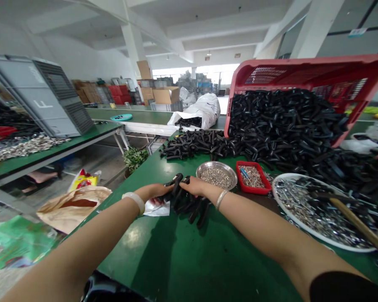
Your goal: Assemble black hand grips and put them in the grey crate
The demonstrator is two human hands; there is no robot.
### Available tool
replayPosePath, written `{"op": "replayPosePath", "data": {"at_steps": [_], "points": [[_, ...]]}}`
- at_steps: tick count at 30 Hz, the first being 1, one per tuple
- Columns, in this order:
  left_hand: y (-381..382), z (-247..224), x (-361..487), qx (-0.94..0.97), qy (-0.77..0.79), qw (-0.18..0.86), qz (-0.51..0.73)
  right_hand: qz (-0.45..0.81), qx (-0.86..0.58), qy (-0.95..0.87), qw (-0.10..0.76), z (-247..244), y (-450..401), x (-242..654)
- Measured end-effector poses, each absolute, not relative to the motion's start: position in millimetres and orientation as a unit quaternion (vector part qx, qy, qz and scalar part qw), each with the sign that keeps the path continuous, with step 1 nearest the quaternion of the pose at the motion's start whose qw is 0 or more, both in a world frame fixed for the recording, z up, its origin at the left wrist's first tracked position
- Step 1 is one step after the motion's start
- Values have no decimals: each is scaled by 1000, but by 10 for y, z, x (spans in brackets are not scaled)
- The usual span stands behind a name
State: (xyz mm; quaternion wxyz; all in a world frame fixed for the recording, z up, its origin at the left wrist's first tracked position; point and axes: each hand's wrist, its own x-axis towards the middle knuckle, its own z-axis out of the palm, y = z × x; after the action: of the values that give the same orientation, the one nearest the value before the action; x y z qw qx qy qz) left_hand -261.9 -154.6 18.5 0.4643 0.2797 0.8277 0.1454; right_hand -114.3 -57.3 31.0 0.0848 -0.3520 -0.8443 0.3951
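My left hand [159,193] is closed round black, curved, handle-like parts at the middle of the green table. Beside it, my right hand [193,186] grips the same cluster from the other side, thumb and fingers bent over it. Several of these black handle-like parts [190,205] hang or lie together below both hands; their exact kind is unclear. Partly under my left hand lies a small white sheet [157,209]. Just beyond my right hand stands a round metal dish [199,170] of small metal pieces. My fingertips are partly hidden by the black parts.
A tipped red crate [236,90] spills black parts across the table [208,264]. At right are a red tray [255,191] of small pins and a white basin [315,240] of screws with a wooden-handled hammer [355,224]. A grey crate [47,96] stands on the left table.
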Motion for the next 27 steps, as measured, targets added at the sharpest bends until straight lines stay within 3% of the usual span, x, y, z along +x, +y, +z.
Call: {"op": "replayPosePath", "data": {"at_steps": [3,6,12,17,22,27], "points": [[-1558,64,-2541,259,772,533,231,412,-358,-834,85,187,-581,-1182],[-1547,40,-2448,232,746,510,359,425,-366,-820,116,120,-597,-1134],[-1620,248,-2373,256,704,496,439,457,-370,-785,196,190,-732,-958],[-1726,369,-2248,401,692,495,340,572,-333,-711,238,143,-1054,-495],[-1664,348,-2105,530,664,436,296,516,-429,-681,293,-12,-1194,-102],[-1625,448,-2278,513,639,512,257,664,-466,-531,243,2,-1189,-13]]}}
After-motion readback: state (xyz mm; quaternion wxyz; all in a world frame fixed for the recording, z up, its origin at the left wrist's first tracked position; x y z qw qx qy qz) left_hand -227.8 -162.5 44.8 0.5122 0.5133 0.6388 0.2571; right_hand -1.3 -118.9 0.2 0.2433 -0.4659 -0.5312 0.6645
